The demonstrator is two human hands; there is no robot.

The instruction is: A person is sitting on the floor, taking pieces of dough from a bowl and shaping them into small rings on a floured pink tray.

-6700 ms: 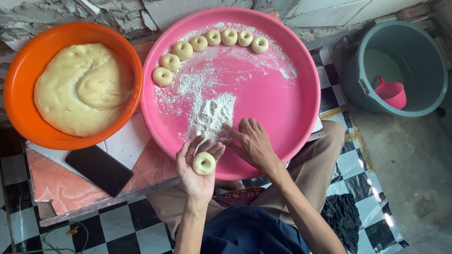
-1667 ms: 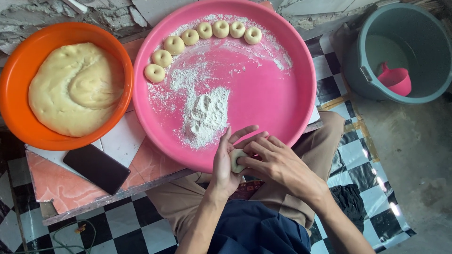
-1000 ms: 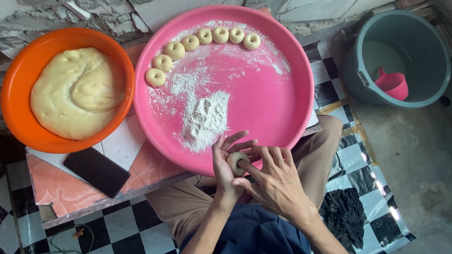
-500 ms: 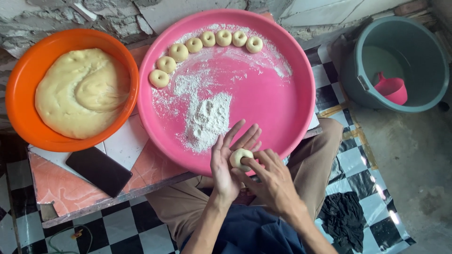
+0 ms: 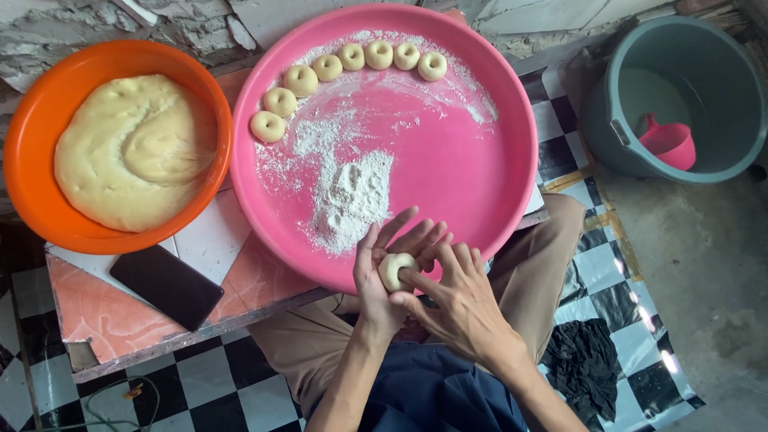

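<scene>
Head view: small pale dough ball (image 5: pixel 395 270)

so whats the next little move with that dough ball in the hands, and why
Probably press the right hand thumb through the dough ball resting in the left hand. It looks solid, while the seven dough pieces on the pink tray each show a centre dimple.
</scene>
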